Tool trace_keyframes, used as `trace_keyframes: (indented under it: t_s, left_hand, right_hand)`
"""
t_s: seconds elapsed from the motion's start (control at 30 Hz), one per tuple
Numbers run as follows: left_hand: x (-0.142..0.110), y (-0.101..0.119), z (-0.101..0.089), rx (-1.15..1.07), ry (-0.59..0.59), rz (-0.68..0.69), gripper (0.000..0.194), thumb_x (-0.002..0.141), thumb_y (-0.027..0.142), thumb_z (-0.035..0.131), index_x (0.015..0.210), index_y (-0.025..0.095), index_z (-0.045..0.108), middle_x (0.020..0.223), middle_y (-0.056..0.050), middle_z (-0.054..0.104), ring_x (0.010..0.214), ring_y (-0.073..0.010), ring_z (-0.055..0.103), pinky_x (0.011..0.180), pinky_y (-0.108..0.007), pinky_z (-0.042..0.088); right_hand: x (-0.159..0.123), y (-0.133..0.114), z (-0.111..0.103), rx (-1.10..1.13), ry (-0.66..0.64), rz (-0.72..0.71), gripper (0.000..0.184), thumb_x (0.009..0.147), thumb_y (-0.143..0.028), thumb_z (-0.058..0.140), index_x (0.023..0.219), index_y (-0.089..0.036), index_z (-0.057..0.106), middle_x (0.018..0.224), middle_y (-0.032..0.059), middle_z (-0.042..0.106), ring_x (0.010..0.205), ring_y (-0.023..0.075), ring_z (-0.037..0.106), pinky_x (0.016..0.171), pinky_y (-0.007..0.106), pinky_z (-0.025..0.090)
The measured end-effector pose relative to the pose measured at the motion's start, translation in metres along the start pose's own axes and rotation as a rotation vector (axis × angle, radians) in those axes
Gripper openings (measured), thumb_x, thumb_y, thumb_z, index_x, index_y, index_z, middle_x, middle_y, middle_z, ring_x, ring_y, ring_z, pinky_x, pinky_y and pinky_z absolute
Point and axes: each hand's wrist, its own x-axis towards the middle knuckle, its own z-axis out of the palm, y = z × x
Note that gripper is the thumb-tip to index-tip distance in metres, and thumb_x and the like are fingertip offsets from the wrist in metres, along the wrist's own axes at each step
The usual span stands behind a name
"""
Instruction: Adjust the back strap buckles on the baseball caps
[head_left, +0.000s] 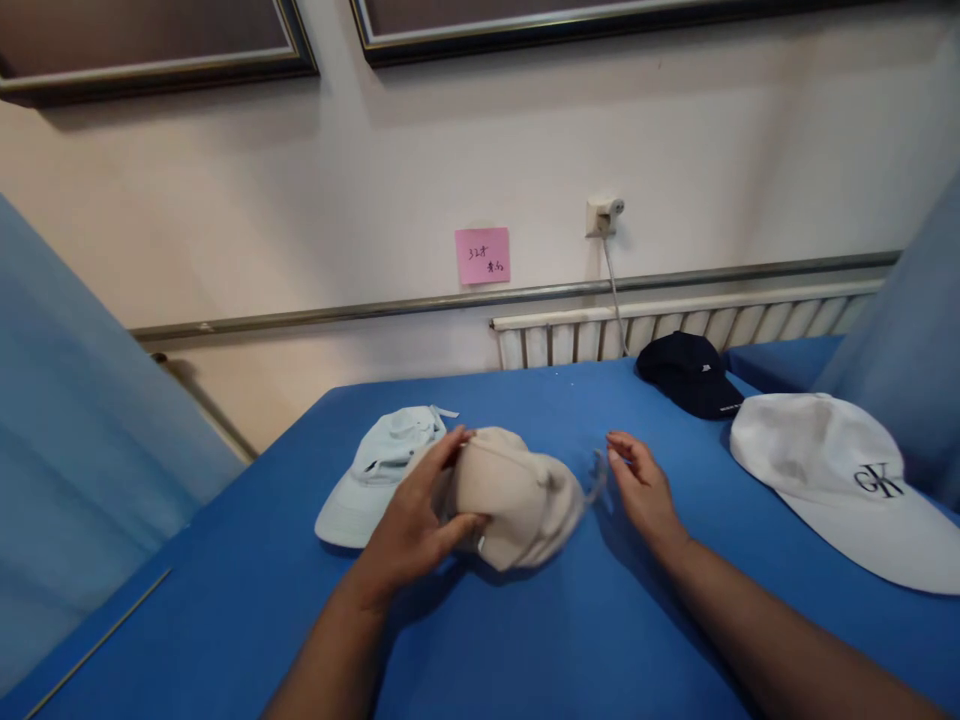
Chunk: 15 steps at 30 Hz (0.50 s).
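A beige cap (499, 500) is in the middle of the view, over the blue table cover, its right side blurred by motion. My left hand (420, 520) grips it by the left side, thumb in front and fingers behind. From the cap's right end a thin strap (598, 478) sticks out, smeared by motion. Just to the right of that strap is my right hand (645, 490), fingers slightly bent and apart from the cap, holding nothing that I can see. Behind my left hand lies a pale mint cap (375, 465), brim toward the lower left.
On the right, a white cap (817, 460) with dark letters lies near a navy cap (686, 372). The blue cover (570, 640) spans the table. A radiator (675, 325), pipe rail (420, 306) and plugged outlet (602, 216) line the wall. Blue curtains (67, 430) flank the table.
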Motion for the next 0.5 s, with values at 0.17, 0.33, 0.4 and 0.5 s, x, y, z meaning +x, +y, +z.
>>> trace_keyframes:
  t_s: [0.17, 0.33, 0.4, 0.5]
  left_hand:
    - [0.005, -0.003, 0.031, 0.098, -0.117, 0.044, 0.060, 0.090, 0.030, 0.052, 0.146, 0.024, 0.033, 0.147, -0.011, 0.044, 0.134, -0.0282, 0.042, 0.113, -0.047, 0.034]
    - [0.008, 0.000, 0.042, 0.100, -0.197, -0.028, 0.039, 0.087, 0.039, 0.055, 0.120, 0.018, 0.054, 0.118, -0.012, 0.061, 0.101, -0.0246, 0.061, 0.089, -0.039, 0.051]
    - [0.005, 0.009, 0.043, 0.073, -0.291, -0.043, 0.049, 0.079, 0.047, 0.065, 0.117, 0.019, 0.055, 0.111, -0.010, 0.062, 0.095, -0.0243, 0.061, 0.083, -0.038, 0.052]
    - [0.000, 0.018, 0.054, 0.107, -0.303, 0.030, 0.068, 0.067, 0.043, 0.077, 0.126, 0.022, 0.051, 0.127, -0.011, 0.056, 0.116, -0.0305, 0.053, 0.100, -0.044, 0.044]
  right_hand:
    - [0.000, -0.010, -0.002, 0.000, -0.166, 0.080, 0.044, 0.085, -0.052, 0.054, 0.115, -0.021, 0.063, 0.121, 0.0101, 0.065, 0.115, 0.0256, 0.058, 0.099, 0.043, 0.044]
    - [-0.005, -0.007, 0.003, -0.040, -0.216, 0.142, 0.042, 0.086, -0.050, 0.053, 0.114, -0.022, 0.063, 0.120, 0.0090, 0.066, 0.112, 0.0249, 0.060, 0.099, 0.042, 0.043]
    - [-0.004, -0.006, 0.002, -0.076, -0.216, 0.158, 0.041, 0.085, -0.052, 0.053, 0.109, -0.020, 0.065, 0.113, 0.0091, 0.069, 0.106, 0.0257, 0.061, 0.096, 0.042, 0.044]
    - [-0.002, -0.007, 0.000, -0.049, -0.270, 0.222, 0.042, 0.085, -0.055, 0.051, 0.096, -0.019, 0.067, 0.099, 0.0076, 0.071, 0.096, 0.0253, 0.062, 0.089, 0.039, 0.046]
